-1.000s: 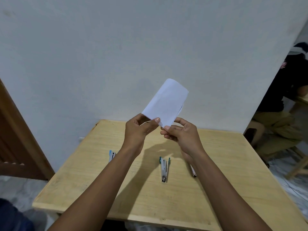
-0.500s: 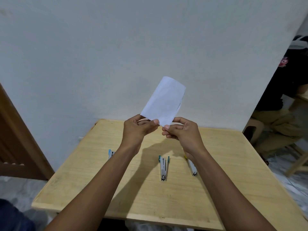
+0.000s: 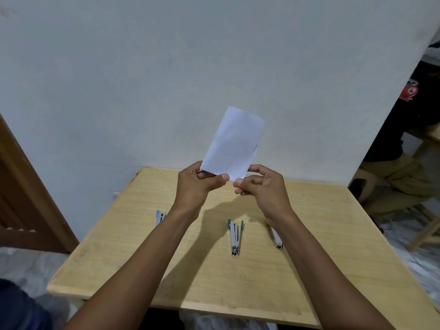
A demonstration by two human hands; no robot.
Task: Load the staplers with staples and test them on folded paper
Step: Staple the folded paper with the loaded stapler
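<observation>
A folded white paper (image 3: pixel 234 144) stands upright in the air above the wooden table (image 3: pixel 321 246). My left hand (image 3: pixel 197 186) pinches its lower left corner and my right hand (image 3: pixel 262 186) pinches its lower right corner. Three small staplers lie on the table below. A teal one (image 3: pixel 235 236) lies in the middle. A blue one (image 3: pixel 160 216) at the left is partly hidden by my left forearm. A third stapler (image 3: pixel 276 238) at the right is partly hidden by my right wrist.
A white wall (image 3: pixel 166 79) rises right behind the table. A brown wooden door (image 3: pixel 26 198) stands at the left. At the right, a seated person (image 3: pixel 404 151) and a wooden stool leg (image 3: pixel 426 232) are close to the table's right edge.
The paper and both hands have shifted slightly, with the sheet standing a little more upright. More of the right stapler shows beside my right wrist.
</observation>
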